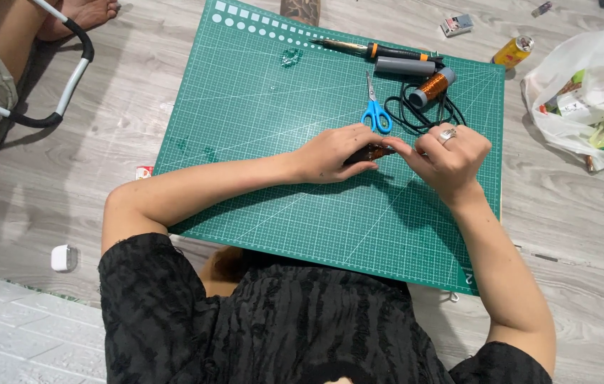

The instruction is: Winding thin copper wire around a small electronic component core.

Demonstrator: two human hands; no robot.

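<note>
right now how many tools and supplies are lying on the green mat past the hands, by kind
scissors with blue handles: 1
soldering iron with black and orange grip: 1
grey cylinder: 1
spool of copper wire: 1
coil of black cord: 1
Total: 5 on the cutting mat. The small dark piece between the left hand and right hand is not counted.

— How is the scene lit?
— Evenly and brightly; soft shadows are cast under both forearms onto the green cutting mat (259, 128). Mild glare is seen near its far edge.

— Is anything blurred?
— Most is rendered sharply. Slight bending is noticed toward the picture edges, and the plastic bag (586, 78) is a little overexposed.
</note>
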